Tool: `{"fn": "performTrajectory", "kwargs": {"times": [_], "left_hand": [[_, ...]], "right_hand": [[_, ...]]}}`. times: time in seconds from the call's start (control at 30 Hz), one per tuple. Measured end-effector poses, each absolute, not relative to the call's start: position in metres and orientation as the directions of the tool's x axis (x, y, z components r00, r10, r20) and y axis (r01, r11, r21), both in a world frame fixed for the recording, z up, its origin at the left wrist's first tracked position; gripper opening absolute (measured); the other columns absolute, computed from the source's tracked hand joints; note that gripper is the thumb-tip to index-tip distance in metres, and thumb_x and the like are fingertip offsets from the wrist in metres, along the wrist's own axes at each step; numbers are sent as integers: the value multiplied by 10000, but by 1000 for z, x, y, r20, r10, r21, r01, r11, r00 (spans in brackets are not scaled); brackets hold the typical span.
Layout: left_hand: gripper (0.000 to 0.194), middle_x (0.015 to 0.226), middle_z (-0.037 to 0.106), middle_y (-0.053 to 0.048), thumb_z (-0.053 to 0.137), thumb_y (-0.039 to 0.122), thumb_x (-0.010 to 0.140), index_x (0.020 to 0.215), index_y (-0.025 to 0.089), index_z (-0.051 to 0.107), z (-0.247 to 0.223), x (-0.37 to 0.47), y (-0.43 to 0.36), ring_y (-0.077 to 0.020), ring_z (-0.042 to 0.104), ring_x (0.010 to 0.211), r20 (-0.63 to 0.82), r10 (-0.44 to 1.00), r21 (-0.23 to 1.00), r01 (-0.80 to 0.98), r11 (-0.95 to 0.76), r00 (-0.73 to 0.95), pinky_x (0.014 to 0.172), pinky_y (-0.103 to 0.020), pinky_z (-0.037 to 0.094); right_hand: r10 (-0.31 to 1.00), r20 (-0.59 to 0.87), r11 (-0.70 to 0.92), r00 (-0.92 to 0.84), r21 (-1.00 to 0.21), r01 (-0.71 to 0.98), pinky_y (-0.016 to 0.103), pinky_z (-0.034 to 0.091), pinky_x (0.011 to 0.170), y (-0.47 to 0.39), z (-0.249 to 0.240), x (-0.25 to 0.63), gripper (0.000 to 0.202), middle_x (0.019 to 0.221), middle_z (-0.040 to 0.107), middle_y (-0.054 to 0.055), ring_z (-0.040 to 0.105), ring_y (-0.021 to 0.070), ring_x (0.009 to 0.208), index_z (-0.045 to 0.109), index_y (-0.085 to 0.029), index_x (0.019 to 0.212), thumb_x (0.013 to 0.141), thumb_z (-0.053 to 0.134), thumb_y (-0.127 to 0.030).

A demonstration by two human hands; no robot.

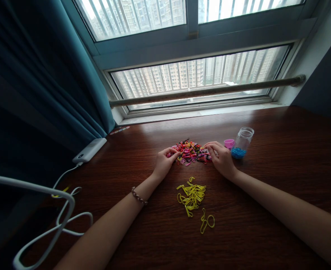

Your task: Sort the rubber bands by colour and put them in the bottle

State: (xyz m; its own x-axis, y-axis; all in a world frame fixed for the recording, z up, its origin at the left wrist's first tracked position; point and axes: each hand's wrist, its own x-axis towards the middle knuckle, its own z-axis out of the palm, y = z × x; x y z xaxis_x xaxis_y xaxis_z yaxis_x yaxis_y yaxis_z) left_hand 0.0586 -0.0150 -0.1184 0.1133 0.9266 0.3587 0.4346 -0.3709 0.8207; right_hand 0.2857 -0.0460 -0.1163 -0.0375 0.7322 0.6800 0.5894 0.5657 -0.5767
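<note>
A heap of small mixed-colour rubber bands (192, 153), mostly pink, red and black, lies on the dark wooden table. My left hand (164, 162) touches the heap's left edge, thumb and forefinger drawn together. What sits between those fingertips, if anything, is too small to make out. At the right edge of the heap is my right hand (221, 159), its fingers bent and pinched close to a yellowish band. Nearer to me, between my forearms, lies a separate loose pile of yellow rubber bands (193, 195), with a couple of bands (211, 221) apart from it.
Right of my right hand stands a clear jar (244, 138) with blue bands (238, 152) at its bottom, beside a small pink cup (228, 143). A white power bank (90, 150) with a looping white cable (66, 221) occupies the left side. Behind are a blue curtain and a barred window.
</note>
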Motion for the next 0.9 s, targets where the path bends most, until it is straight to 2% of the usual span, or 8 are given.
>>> {"fn": "performTrajectory", "kwargs": {"times": [0.1, 0.17, 0.23, 0.33, 0.43, 0.53, 0.77, 0.9], "left_hand": [[225, 721, 653, -30, 584, 373, 736, 741, 156, 641, -121, 59, -13, -161, 581, 694, 345, 934, 858, 373, -353, 90, 680, -262, 433], [214, 746, 658, -37, 564, 359, 753, 770, 162, 644, -122, 58, -13, -171, 587, 722, 359, 930, 850, 385, -358, 73, 702, -276, 440], [177, 790, 662, -44, 561, 321, 760, 783, 174, 657, -123, 59, -12, -187, 587, 779, 400, 912, 792, 464, -396, 96, 754, -301, 437], [144, 909, 659, -44, 547, 225, 771, 844, 207, 670, -124, 59, -13, -200, 560, 914, 464, 863, 667, 561, -489, 201, 867, -329, 402], [208, 969, 651, -36, 526, 163, 777, 916, 235, 663, -125, 60, -12, -198, 525, 983, 472, 837, 584, 612, -533, 278, 918, -339, 373], [217, 971, 647, -32, 530, 162, 775, 921, 250, 665, -127, 61, -12, -209, 505, 991, 442, 846, 529, 676, -513, 297, 913, -360, 368], [96, 881, 642, -35, 573, 206, 755, 775, 230, 664, -126, 62, -14, -217, 497, 953, 411, 871, 497, 734, -463, 271, 859, -363, 373], [71, 857, 639, -35, 572, 185, 746, 737, 216, 636, -125, 61, -14, -219, 504, 932, 419, 873, 507, 733, -454, 250, 837, -355, 381]], "right_hand": [[655, 742, 672, -143, -485, 560, 313, 453, 735, -58, -111, 280, 177, 839, 587, 79, 553, 174, 810, 562, -168, 816, 870, 395, -186], [555, 785, 772, -274, -365, 520, 315, 457, 732, -68, -108, 275, 140, 840, 580, 83, 542, 169, 812, 545, -167, 823, 854, 410, -151], [418, 794, 868, -441, -206, 452, 321, 459, 733, -80, -106, 269, 109, 822, 583, 79, 536, 168, 806, 535, -169, 818, 835, 433, -136], [212, 725, 953, -656, -5, 303, 306, 461, 691, -97, -102, 259, 78, 773, 595, 62, 538, 157, 750, 531, -174, 798, 819, 461, -146], [109, 644, 976, -757, 77, 206, 286, 455, 629, -106, -100, 252, 67, 740, 599, 52, 537, 147, 686, 538, -167, 805, 814, 472, -164], [164, 658, 968, -735, 35, 248, 282, 449, 624, -103, -102, 252, 95, 715, 594, 52, 543, 148, 685, 537, -161, 846, 829, 443, -160], [513, 707, 845, -487, -317, 430, 273, 428, 634, -87, -110, 259, 145, 737, 592, 59, 534, 146, 681, 521, -160, 870, 869, 377, -169], [628, 694, 760, -352, -449, 470, 269, 421, 653, -85, -111, 258, 171, 724, 586, 48, 538, 143, 681, 534, -165, 825, 878, 373, -178]]}}
